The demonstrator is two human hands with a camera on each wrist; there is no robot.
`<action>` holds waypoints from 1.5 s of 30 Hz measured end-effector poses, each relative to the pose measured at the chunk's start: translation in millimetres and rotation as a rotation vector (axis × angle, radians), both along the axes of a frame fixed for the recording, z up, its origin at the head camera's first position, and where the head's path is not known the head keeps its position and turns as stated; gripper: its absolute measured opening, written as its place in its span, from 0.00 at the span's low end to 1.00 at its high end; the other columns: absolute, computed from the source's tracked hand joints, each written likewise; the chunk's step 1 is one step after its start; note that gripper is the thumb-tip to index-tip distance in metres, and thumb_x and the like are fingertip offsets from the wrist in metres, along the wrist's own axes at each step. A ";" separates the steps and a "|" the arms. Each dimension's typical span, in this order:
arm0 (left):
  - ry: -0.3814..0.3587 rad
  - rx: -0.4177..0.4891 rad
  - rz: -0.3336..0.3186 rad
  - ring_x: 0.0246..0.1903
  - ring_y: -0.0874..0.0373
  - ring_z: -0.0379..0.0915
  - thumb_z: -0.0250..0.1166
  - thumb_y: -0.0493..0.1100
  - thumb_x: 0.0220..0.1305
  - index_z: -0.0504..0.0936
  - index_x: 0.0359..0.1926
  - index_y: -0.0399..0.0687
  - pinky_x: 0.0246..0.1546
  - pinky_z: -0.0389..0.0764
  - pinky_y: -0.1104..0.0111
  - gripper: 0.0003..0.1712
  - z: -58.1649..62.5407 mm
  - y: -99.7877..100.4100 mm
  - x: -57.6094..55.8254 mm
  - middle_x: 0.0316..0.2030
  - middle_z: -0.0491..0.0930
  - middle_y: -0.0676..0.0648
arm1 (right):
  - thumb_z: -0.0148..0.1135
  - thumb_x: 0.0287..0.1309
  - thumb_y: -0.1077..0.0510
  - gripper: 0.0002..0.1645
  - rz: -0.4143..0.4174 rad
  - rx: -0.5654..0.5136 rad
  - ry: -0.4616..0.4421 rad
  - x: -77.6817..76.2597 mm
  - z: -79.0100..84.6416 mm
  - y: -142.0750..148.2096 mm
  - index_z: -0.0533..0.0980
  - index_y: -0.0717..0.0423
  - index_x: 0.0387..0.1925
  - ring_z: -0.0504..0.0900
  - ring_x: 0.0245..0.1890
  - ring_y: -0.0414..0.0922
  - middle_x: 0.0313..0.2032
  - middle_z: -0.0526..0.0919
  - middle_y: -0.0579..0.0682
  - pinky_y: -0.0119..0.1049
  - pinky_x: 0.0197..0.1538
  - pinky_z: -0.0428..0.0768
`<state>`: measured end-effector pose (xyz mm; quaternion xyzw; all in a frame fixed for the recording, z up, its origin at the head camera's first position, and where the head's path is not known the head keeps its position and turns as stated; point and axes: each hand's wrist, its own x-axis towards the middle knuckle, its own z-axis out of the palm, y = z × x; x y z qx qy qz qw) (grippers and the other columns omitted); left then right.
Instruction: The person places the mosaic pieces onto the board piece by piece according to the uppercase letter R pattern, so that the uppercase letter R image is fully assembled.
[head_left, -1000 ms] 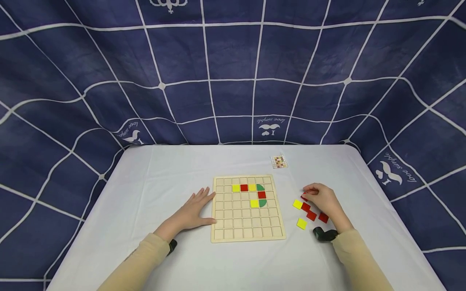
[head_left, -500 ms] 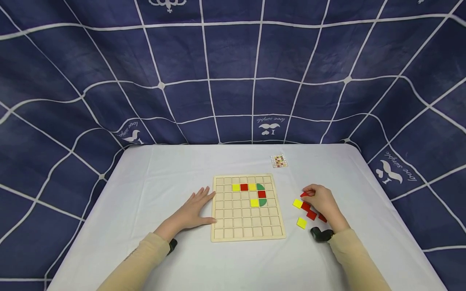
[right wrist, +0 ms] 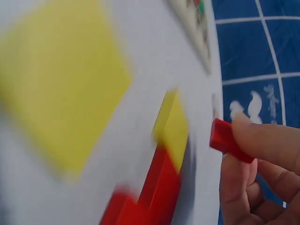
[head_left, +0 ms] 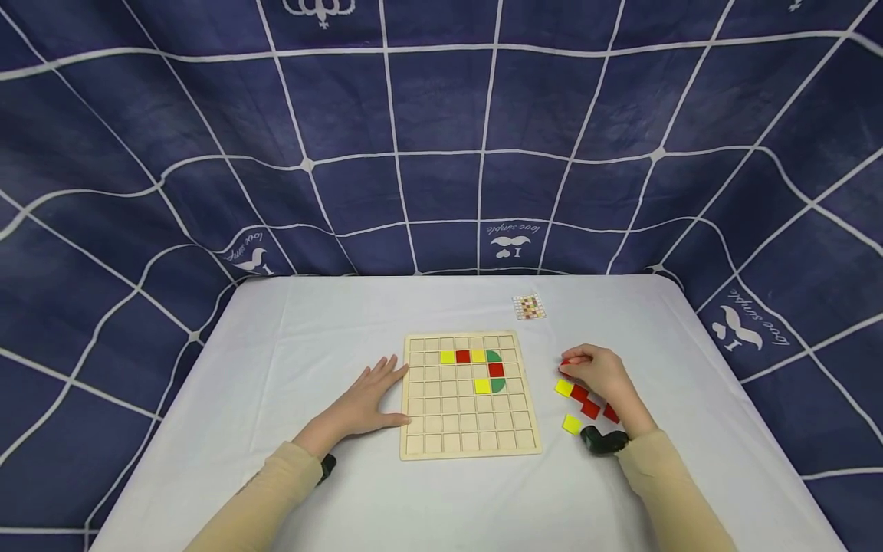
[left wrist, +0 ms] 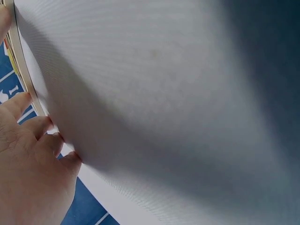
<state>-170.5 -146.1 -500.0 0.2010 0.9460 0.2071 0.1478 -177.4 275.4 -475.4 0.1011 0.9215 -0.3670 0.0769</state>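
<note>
Between thumb and fingers my right hand (head_left: 602, 373) pinches a red square tile (right wrist: 225, 137), held up off the table to the right of the board. My left hand (head_left: 366, 402) lies spread, its thumb and a fingertip touching the left edge of the wooden grid board (head_left: 441, 422); in the left wrist view its fingers (left wrist: 40, 126) rest on the cloth by that edge. Set in the board are yellow tiles (head_left: 482, 386), red tiles (head_left: 496, 370) and green quarter-round tiles (head_left: 498, 386). Below the right hand lie loose red tiles (head_left: 589, 410) and a yellow tile (head_left: 563, 388).
Another loose yellow tile (head_left: 572, 424) lies nearer the front. A small printed pattern card (head_left: 529, 307) lies behind the board. White cloth covers the table (head_left: 331, 322), and a blue checked curtain (head_left: 441, 192) hangs behind it and at both sides.
My right hand has lifted the red tile and moved slightly left, toward the board. My left hand has stayed at the board's edge.
</note>
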 end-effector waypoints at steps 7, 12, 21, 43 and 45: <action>-0.004 0.005 0.003 0.78 0.45 0.37 0.71 0.67 0.51 0.58 0.76 0.50 0.78 0.43 0.49 0.57 -1.3 -0.5 1.4 0.78 0.46 0.42 | 0.70 0.59 0.53 0.20 0.031 -0.220 -0.008 -7.3 -1.3 -29.7 0.82 0.58 0.50 0.81 0.34 0.42 0.39 0.88 0.51 0.29 0.38 0.79; 0.002 0.010 -0.002 0.78 0.45 0.37 0.71 0.66 0.52 0.58 0.76 0.49 0.77 0.43 0.48 0.57 -1.7 0.0 0.7 0.78 0.47 0.41 | 0.71 0.57 0.57 0.16 0.073 -0.321 -0.005 -9.6 -4.4 -61.7 0.84 0.58 0.47 0.83 0.33 0.41 0.34 0.88 0.48 0.32 0.39 0.81; -0.002 0.009 -0.011 0.78 0.44 0.38 0.71 0.67 0.51 0.58 0.76 0.50 0.77 0.44 0.48 0.57 -1.2 0.2 1.4 0.78 0.47 0.41 | 0.72 0.55 0.59 0.07 0.179 -0.320 0.045 -8.4 -13.1 -109.9 0.84 0.53 0.37 0.78 0.27 0.41 0.30 0.85 0.46 0.29 0.33 0.75; 0.009 0.005 -0.025 0.78 0.44 0.37 0.70 0.67 0.52 0.57 0.76 0.50 0.77 0.43 0.47 0.57 0.7 -0.5 -0.4 0.78 0.46 0.41 | 0.75 0.51 0.59 0.06 0.341 -0.095 0.146 -4.0 -15.4 -143.0 0.83 0.48 0.28 0.72 0.26 0.39 0.27 0.79 0.42 0.29 0.32 0.73; 0.008 0.002 -0.020 0.78 0.45 0.37 0.70 0.67 0.52 0.57 0.76 0.50 0.77 0.43 0.48 0.57 0.1 -1.0 -0.3 0.78 0.46 0.41 | 0.75 0.50 0.58 0.06 0.350 -0.066 0.141 -5.6 -15.6 -144.8 0.83 0.48 0.28 0.72 0.28 0.39 0.28 0.79 0.42 0.30 0.34 0.73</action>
